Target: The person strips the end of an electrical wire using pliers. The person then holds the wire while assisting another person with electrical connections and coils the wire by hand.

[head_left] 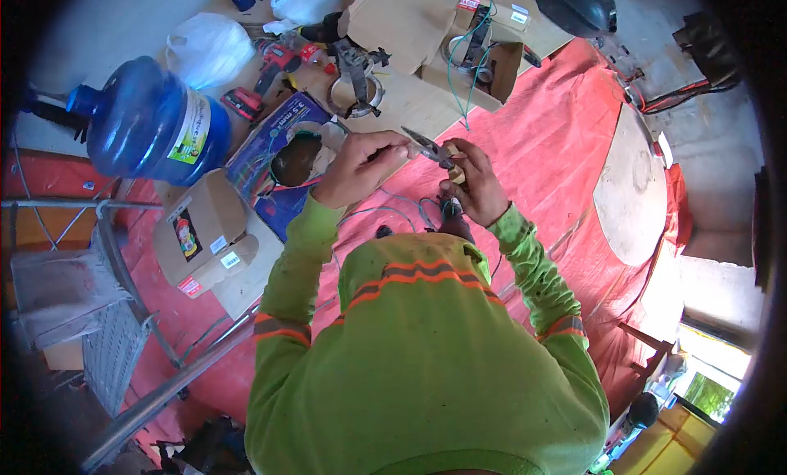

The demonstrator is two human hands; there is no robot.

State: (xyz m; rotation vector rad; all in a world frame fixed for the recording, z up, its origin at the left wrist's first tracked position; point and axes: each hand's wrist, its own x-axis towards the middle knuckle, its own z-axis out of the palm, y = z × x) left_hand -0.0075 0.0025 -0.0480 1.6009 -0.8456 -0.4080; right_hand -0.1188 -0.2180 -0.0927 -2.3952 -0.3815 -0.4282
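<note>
My left hand (361, 165) is raised in front of my chest, its fingers closed in a pinch near the jaws of the pliers. What it pinches, if anything, is too small to make out. My right hand (478, 182) is wrapped round a small tan block-like piece (453, 173) and a pair of pliers (426, 147), whose dark pointed jaws tilt up and left toward my left hand. Below the hands, thin green wires (420, 211) hang over the red floor sheet.
A blue water jug (152, 121) stands at the left of the table (402, 90). Open cardboard boxes (201, 229), a blue box (283, 151), a red drill (277, 63), a ring-shaped fixture (357, 94) and plastic bags (211, 49) surround it. A metal rail (172, 393) crosses the lower left.
</note>
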